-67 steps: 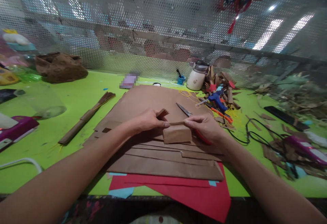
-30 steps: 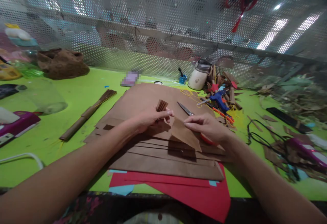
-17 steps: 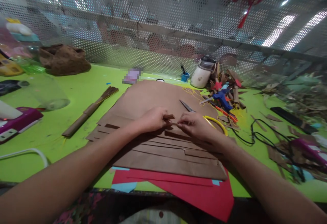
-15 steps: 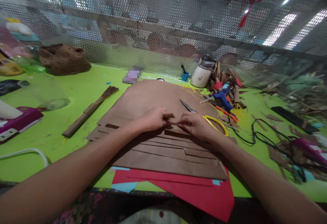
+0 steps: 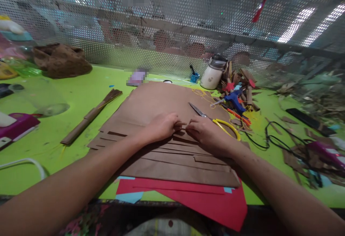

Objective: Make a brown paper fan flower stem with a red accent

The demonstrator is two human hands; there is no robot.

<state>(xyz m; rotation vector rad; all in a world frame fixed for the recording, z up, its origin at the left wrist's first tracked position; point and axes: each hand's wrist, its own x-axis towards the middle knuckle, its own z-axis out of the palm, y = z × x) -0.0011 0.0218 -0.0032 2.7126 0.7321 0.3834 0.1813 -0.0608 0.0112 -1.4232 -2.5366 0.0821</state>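
Stacked brown paper sheets (image 5: 161,99) lie in front of me, with several cut strips (image 5: 172,169) along the near side. Over the middle of the stack, my left hand (image 5: 165,124) is closed on a small folded strip of brown paper (image 5: 181,123). Close beside it on the right, my right hand (image 5: 202,132) has its fingers pinched at the same strip's end. Scissors with yellow handles (image 5: 225,126) lie on the stack just past my right hand, blades pointing away to the left. My fingertips hide part of the strip.
Red paper (image 5: 215,203) sticks out under the stack. A tied brown paper bundle (image 5: 91,117) lies left. Behind right stand a white jar (image 5: 211,74) and a blue glue gun (image 5: 234,99). A black cable (image 5: 269,139) and paper scraps spread right; a clear bottle (image 5: 45,99) lies left.
My right hand has turned slightly, its fingers closing more tightly by the strip. The strip in my left hand sits a little lower and flatter. The whole view has shifted slightly.
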